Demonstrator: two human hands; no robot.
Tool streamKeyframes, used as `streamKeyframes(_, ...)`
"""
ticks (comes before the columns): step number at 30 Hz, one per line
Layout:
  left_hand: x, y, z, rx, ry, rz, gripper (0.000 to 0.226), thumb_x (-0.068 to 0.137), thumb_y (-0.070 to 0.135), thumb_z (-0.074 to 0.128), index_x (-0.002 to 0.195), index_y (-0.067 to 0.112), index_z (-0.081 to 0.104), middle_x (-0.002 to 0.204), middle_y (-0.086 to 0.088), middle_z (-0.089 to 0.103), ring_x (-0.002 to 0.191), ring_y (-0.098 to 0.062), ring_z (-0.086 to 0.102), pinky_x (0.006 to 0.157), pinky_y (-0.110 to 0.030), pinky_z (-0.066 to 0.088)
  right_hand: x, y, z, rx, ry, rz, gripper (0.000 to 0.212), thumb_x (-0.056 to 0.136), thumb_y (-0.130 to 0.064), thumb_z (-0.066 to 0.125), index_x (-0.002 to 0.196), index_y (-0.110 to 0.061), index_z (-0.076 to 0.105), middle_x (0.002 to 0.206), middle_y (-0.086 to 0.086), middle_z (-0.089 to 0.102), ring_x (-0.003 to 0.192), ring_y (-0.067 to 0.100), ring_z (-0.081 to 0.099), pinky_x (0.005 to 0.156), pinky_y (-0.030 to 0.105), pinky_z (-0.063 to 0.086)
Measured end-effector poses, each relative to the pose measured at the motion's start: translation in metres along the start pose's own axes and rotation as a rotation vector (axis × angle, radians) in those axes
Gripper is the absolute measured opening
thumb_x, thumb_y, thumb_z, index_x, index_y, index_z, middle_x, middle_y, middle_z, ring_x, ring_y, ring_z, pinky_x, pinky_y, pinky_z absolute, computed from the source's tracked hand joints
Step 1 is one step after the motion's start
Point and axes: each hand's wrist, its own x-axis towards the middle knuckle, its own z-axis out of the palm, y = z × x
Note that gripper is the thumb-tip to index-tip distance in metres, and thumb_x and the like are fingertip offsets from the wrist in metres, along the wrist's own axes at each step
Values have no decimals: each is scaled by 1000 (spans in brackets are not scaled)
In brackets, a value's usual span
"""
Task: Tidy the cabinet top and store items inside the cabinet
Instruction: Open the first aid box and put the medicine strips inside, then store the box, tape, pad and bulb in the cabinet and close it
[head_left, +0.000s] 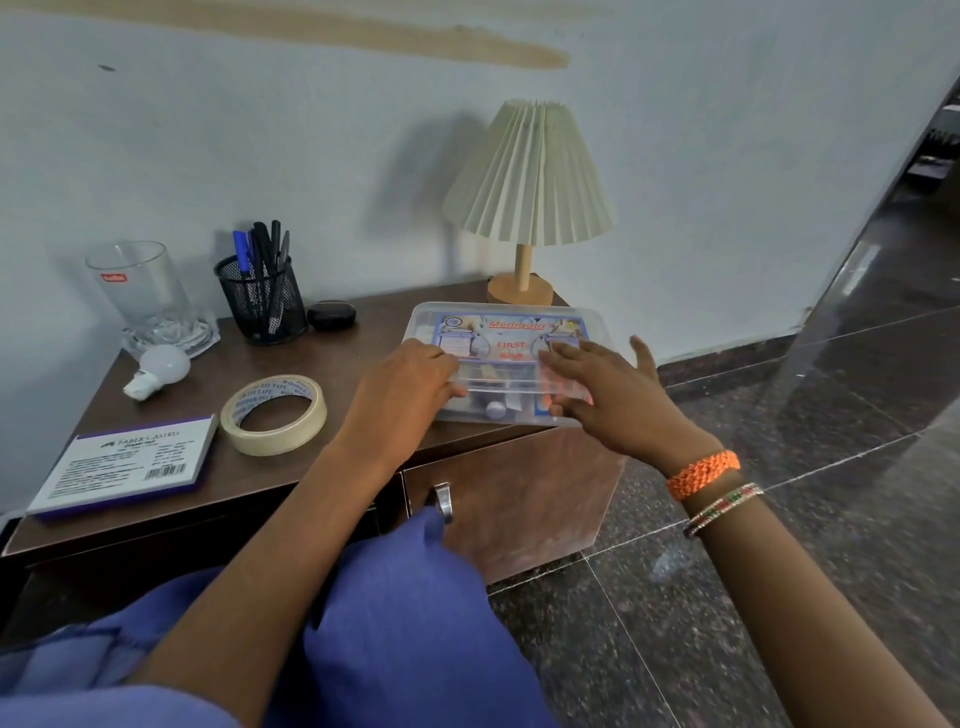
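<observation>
Blue clothing (405, 623); wristbands (704, 474) (orange, beaded).

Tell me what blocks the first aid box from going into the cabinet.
The cabinet door below looks shut, and the person's knee sits right before it. Both hands, left and right, are on the first aid box.

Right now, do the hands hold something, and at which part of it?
The left hand grips the clear first aid box at its front left edge. The right hand lies with straight fingers on the lid's front right part.
</observation>
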Motion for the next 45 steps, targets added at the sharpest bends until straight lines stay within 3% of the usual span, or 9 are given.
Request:
streamKeyframes(3,2,-10,-1,-98,-50,-124,28,91,27,56,115,15,67,116,-7,67,111,-23,56,88,-35,44,6,9,7,99,74,29,57,93,-30,58,145,-31,36,153,-6,34,145,19,23,115,43,24)
streamKeyframes(11,-1,-6,0,-112,-98,-178,39,91,25,58,128,18,57,130,-7,60,118,-25,55,95,-35,43,7,18,24,165,279,58,45,90,-28,62,134,-33,53,141,-9,50,138,12,38,101,36,43)
streamKeyframes(21,-7,-2,3,239,-8,-12,30,62,22,85,89,13,73,82,-5,75,64,-21,71,44,-24,49,7,18,27,176,320,72,44,88,-33,65,131,-34,56,139,-12,53,137,10,40,97,37,46)
streamKeyframes(26,-6,1,-6,243,-20,-54,27,84,32,67,107,19,68,96,-5,74,78,-24,70,57,-29,48,5,8,28,130,287,97,44,90,-26,62,133,-26,55,140,-3,53,138,20,40,109,45,34)
streamKeyframes(29,0,1,-15,236,-130,-54,37,93,41,50,126,24,55,117,-5,65,104,-25,61,76,-34,45,-5,-23,33,-1,497,57,33,83,-10,63,115,-16,65,123,7,64,120,30,54,103,53,35)
streamKeyframes(33,-7,-2,-25,22,-296,-84,48,90,39,55,135,25,45,137,0,51,125,-23,48,95,-36,40,-25,-84,58,447,481,54,7,80,-10,56,85,-13,61,85,4,62,81,22,57,69,33,45)
streamKeyframes(36,-19,-1,-32,-19,-319,-39,46,90,28,56,134,22,46,137,0,47,123,-21,47,97,-40,43,-33,-116,95,851,334,321,12,81,-9,58,92,-8,55,95,8,58,91,25,55,76,23,36)
streamKeyframes(40,-36,11,-30,-54,-252,-95,33,91,19,50,124,18,53,119,-4,54,109,-21,52,88,-39,46,-30,-144,123,1184,257,691,29,88,-12,59,108,3,43,116,20,48,113,35,46,92,33,36)
streamKeyframes(45,-61,8,3,-218,-190,-245,27,88,10,52,113,11,60,113,-6,59,107,-20,54,90,-28,41,-19,-158,134,1296,155,776,23,93,-19,49,105,-7,33,115,22,58,102,39,57,80,38,43)
